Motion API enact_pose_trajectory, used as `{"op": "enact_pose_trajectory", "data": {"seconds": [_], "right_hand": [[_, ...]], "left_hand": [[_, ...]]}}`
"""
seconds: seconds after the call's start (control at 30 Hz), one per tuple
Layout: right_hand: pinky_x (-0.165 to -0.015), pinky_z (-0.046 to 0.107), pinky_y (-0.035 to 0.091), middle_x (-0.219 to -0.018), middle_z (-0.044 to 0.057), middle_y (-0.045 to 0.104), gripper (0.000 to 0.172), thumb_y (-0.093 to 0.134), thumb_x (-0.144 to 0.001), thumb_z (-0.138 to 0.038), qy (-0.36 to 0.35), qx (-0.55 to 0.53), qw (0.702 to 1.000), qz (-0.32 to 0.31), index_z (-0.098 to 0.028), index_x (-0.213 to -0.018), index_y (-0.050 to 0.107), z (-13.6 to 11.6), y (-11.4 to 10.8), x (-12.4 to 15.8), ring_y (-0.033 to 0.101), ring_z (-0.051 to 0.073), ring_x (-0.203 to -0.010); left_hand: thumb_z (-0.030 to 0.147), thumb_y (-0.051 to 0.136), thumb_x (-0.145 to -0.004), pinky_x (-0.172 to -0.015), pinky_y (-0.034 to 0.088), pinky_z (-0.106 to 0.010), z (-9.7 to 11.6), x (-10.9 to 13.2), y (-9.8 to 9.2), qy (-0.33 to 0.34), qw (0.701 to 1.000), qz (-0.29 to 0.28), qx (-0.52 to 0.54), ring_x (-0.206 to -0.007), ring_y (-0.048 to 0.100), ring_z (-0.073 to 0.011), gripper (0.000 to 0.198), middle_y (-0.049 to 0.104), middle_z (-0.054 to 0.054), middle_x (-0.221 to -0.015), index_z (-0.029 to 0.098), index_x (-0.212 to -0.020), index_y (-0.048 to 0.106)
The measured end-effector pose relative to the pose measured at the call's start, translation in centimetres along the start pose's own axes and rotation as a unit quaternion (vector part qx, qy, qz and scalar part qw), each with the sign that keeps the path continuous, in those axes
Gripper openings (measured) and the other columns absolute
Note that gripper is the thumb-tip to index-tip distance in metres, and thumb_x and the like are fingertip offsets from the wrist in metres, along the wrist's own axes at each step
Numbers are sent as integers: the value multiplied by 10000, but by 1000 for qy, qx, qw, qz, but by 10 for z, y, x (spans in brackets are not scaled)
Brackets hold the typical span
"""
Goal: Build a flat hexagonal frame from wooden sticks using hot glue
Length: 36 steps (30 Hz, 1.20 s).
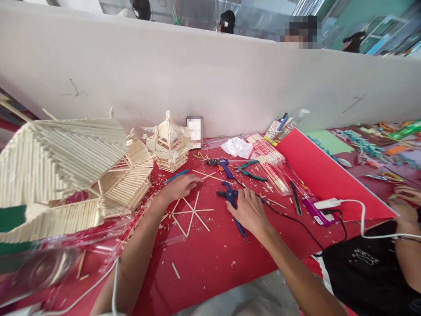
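Note:
My left hand (180, 186) is closed, with a thin wooden stick (209, 176) at its fingertips, above the red table. My right hand (250, 207) curls over a blue-handled cutter (229, 193) with a black jaw, its fingers around one handle. Below the cutter, a blue tool with two thin metal tips (242, 231) lies partly under that hand. Between my hands, a flat star-shaped frame of sticks (193, 211) lies on the table, some sticks joining its tips on the left. A blue pen (176, 176) lies behind my left wrist.
A large stick-built pavilion (79, 153) fills the left, a smaller one (169, 145) behind it. A blue glue gun (221, 166), green pliers (252, 170) and bagged sticks (270, 162) lie beyond my hands. A red board (329, 175), power strip (317, 213) and another person's hand (403, 204) are right.

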State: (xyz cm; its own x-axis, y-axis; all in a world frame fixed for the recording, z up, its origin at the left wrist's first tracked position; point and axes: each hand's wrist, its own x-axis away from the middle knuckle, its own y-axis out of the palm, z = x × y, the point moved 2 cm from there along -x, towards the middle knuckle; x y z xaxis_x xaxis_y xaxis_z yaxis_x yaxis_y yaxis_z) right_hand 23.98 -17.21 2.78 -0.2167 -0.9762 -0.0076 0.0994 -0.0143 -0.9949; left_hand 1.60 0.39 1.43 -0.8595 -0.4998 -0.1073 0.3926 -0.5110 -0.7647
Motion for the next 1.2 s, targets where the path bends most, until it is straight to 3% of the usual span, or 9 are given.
{"op": "enact_pose_trajectory", "data": {"seconds": [0.17, 0.3, 0.4, 0.53, 0.67, 0.87, 0.97, 1.07, 1.2], "right_hand": [[-975, 499, 450, -1203, 246, 630, 503, 551, -1002, -462, -57, -50, 995, 69, -64, -1308, 571, -1, -5, -4, 575, 381, -1127], [-996, 457, 451, -1296, 186, 628, 366, 493, -1043, -322, -156, -146, 972, 94, -163, -1363, 575, -14, -26, -29, 557, 330, -1193], [-1020, 434, 432, -1342, 157, 641, 356, 450, -1055, -210, -240, -183, 949, 91, -169, -1383, 580, -33, -37, -62, 534, 300, -1220], [-978, 396, 407, -1347, 134, 655, 379, 440, -1036, -93, -315, -158, 934, 64, -147, -1375, 600, -62, -33, -103, 525, 273, -1170], [-907, 371, 370, -1171, 123, 712, 293, 492, -1024, -82, -365, -115, 923, 25, -150, -1240, 679, -82, -26, -124, 545, 256, -1084], [-899, 356, 339, -1084, 119, 716, 253, 497, -1038, -100, -409, -93, 908, 4, -153, -1154, 715, -87, -24, -129, 589, 231, -1033], [-904, 364, 354, -1087, 122, 708, 250, 500, -1035, -99, -405, -82, 910, 1, -142, -1145, 720, -84, -26, -129, 600, 241, -1045], [-915, 373, 377, -1117, 133, 691, 242, 525, -1018, -82, -386, -89, 918, 9, -137, -1162, 711, -80, -31, -123, 604, 249, -1061], [-868, 353, 431, -1055, 102, 706, 211, 528, -1036, -135, -368, -146, 918, -3, -155, -1136, 714, -74, -38, -92, 626, 228, -976]], "left_hand": [[43, 491, -896, -1028, 529, -332, -1, 6, -10, -4, 999, 29, -32, -1170, 687, -200, 482, 732, -75, -1291, 219, -1299, 689], [-92, 448, -743, -1076, 510, -354, -4, 16, -21, -28, 997, 36, -69, -1208, 670, -209, 710, 730, -58, -1297, 244, -1319, 690], [-102, 442, -706, -1062, 524, -353, -5, 25, -26, -51, 993, 36, -100, -1200, 669, -223, 743, 736, -53, -1276, 251, -1305, 704], [-100, 439, -708, -1035, 543, -333, -2, 32, -29, -56, 993, 36, -102, -1152, 685, -211, 745, 746, -41, -1241, 263, -1301, 708], [-119, 444, -732, -1017, 550, -333, 4, 37, -31, -54, 992, 34, -111, -1116, 698, -205, 709, 766, -37, -1190, 266, -1251, 734], [-114, 464, -792, -1029, 556, -386, 11, 42, -30, -66, 986, 38, -150, -1140, 688, -237, 597, 758, -71, -1194, 225, -1190, 751], [-111, 467, -819, -1124, 501, -446, 16, 41, -28, -48, 983, 75, -160, -1281, 619, -253, 577, 676, -97, -1362, 217, -1211, 733], [-84, 460, -861, -1102, 522, -427, 18, 40, -26, -49, 984, 106, -133, -1254, 632, -240, 572, 663, -105, -1343, 228, -1275, 702], [3, 502, -928, -1026, 556, -364, 20, 37, -17, -36, 995, 57, -72, -1128, 693, -215, 466, 722, -75, -1237, 235, -1288, 685]]}}
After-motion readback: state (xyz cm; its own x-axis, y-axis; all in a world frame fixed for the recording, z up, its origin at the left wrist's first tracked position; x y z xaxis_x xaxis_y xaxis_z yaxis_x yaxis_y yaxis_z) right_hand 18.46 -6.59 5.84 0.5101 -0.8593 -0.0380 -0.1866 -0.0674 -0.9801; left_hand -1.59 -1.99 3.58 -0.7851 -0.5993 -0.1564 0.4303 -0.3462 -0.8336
